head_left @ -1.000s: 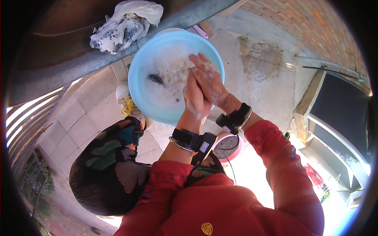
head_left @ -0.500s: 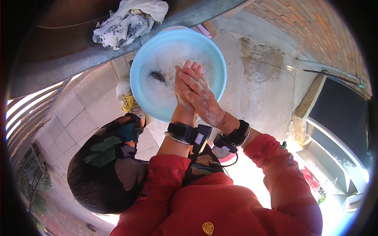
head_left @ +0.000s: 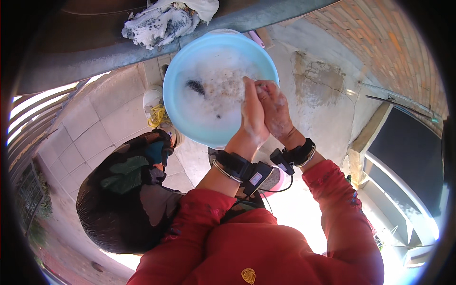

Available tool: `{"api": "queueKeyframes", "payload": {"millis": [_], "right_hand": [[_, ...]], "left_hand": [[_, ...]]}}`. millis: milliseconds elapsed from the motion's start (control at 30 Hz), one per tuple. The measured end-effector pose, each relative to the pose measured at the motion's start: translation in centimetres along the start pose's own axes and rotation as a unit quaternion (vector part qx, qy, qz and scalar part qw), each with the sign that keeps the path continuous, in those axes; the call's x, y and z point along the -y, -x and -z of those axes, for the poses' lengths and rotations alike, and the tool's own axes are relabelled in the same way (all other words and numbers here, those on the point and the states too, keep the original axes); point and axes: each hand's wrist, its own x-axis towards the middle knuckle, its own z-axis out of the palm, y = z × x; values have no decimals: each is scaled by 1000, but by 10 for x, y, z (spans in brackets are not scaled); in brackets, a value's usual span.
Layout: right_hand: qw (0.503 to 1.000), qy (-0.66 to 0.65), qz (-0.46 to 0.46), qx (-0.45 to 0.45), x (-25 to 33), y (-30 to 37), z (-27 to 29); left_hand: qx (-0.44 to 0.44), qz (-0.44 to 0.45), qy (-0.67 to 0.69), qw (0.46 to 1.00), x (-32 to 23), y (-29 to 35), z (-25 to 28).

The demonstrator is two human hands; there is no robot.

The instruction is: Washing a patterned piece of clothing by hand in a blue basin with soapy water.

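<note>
A light blue basin (head_left: 172, 107) holds white suds, with a small dark clump (head_left: 195, 87) among the foam. Over its right rim my hands press together, wet and flecked with suds. My left hand (head_left: 252, 111) is held edge up, its visible fingers straight and pointing away from me. Against its right side lies my right hand (head_left: 277, 111), with the fingers bent inward. Whatever may lie between the palms is hidden. Each wrist wears a black strap with a small box.
A crumpled white cloth with dark patches (head_left: 164, 23) lies on a dark ledge (head_left: 95, 66) at the far left. Behind the basin is a purple handle (head_left: 256, 39). A shoe with yellow laces (head_left: 156, 114) stands at the basin's left. A brick wall (head_left: 380, 42) rises at right.
My joined hands have moved right, from over the suds to the basin's right rim. My right fingers, straight before, are now bent. More of the foam shows.
</note>
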Motion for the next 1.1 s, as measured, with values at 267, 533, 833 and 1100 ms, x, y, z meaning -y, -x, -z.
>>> {"api": "queueKeyframes", "payload": {"millis": [267, 533, 833, 1100], "right_hand": [[992, 98, 80, -6, 9, -7, 28], [915, 303, 265, -33, -16, -8, 58], [973, 71, 220, -23, 11, 2, 39], [811, -530, -128, 212, 11, -8, 50]], "left_hand": [[-45, -220, -470, 854, 6, 13, -47], [25, -150, -728, 669, 11, 26, -57], [47, -98, -673, 732, 7, 28, -61], [37, -134, -736, 663, 13, 28, -61]]}}
